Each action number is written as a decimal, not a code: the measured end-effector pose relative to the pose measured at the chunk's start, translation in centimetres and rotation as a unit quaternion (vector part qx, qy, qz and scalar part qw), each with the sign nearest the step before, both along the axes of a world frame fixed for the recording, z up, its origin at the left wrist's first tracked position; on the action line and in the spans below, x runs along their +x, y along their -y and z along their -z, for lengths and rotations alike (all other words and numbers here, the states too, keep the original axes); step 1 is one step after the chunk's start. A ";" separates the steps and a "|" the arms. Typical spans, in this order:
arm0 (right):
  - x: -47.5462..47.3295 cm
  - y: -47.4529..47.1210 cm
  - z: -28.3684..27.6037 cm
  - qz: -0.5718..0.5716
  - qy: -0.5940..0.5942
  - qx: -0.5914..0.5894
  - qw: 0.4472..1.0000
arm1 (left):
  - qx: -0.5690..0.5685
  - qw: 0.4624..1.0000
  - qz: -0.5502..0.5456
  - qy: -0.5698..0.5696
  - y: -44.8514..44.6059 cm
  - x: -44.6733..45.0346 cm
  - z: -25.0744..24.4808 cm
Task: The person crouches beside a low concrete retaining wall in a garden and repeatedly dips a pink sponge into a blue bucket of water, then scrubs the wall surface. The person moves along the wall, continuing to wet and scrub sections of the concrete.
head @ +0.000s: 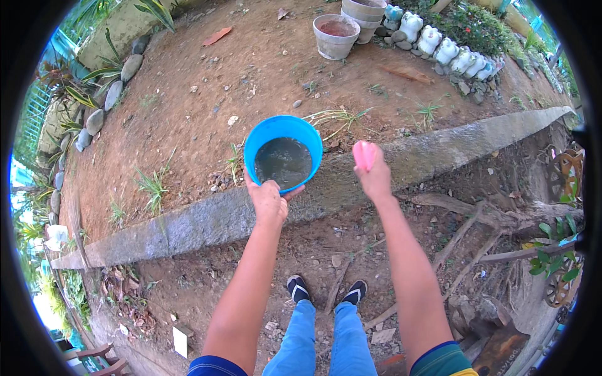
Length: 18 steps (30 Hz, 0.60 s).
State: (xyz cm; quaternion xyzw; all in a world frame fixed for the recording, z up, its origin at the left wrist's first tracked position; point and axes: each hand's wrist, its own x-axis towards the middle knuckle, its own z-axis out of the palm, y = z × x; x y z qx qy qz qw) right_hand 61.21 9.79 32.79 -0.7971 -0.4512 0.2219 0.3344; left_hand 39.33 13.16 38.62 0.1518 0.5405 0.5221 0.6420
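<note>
My left hand [270,199] grips the near rim of a round blue plastic container [308,136], thumb over the edge and fingers underneath. Murky greyish water [283,162] lies inside it, with ripples on the surface. To the right, my right hand [375,176] is closed around a small pink object [364,154], perhaps a plastic scoop; the fingers hide part of it. Both hands are held out over a low concrete curb [202,223], apart from each other. A grassy plant [343,118] grows just beyond the container.
Whitish pots [335,44] stand at the far side, beside a row of painted plastic-bottle planters [430,40]. Stones [113,95] border the left. Exposed tree roots [451,204] spread at right, near rusty wheels [564,174]. A white block [180,341] lies lower left.
</note>
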 end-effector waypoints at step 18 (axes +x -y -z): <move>-1.1 1.7 4.0 -0.024 0.081 0.017 0.996 | 0.038 0.999 0.032 -0.016 2.1 1.7 -1.0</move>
